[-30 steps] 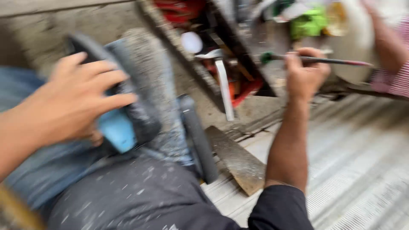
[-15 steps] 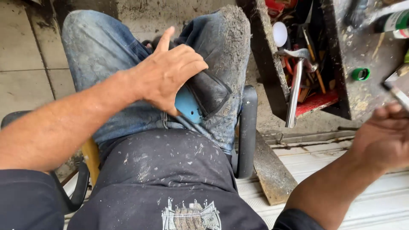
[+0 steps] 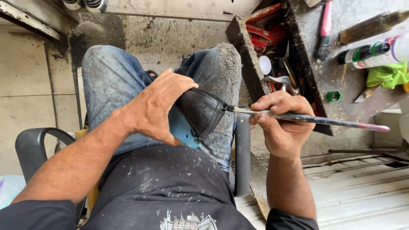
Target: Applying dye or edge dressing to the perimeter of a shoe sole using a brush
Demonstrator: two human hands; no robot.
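My left hand (image 3: 158, 110) grips a black leather shoe (image 3: 201, 111) with a blue inner lining, pressing it against my right thigh in dusty jeans. My right hand (image 3: 279, 123) holds a long thin paintbrush (image 3: 313, 120) level, its handle pointing right. The bristle tip touches the shoe's upper edge near the black leather.
A grimy wooden tool box (image 3: 272, 55) with a hammer and red tools stands at the upper middle. To its right, a dirty shelf (image 3: 341, 68) carries bottles, a green cap (image 3: 333, 96), a green rag (image 3: 385, 76) and another brush. I sit on a black chair (image 3: 32, 147).
My right hand has come in from the shelf at the right with the brush and set its tip on the shoe. The left hand stays on the shoe.
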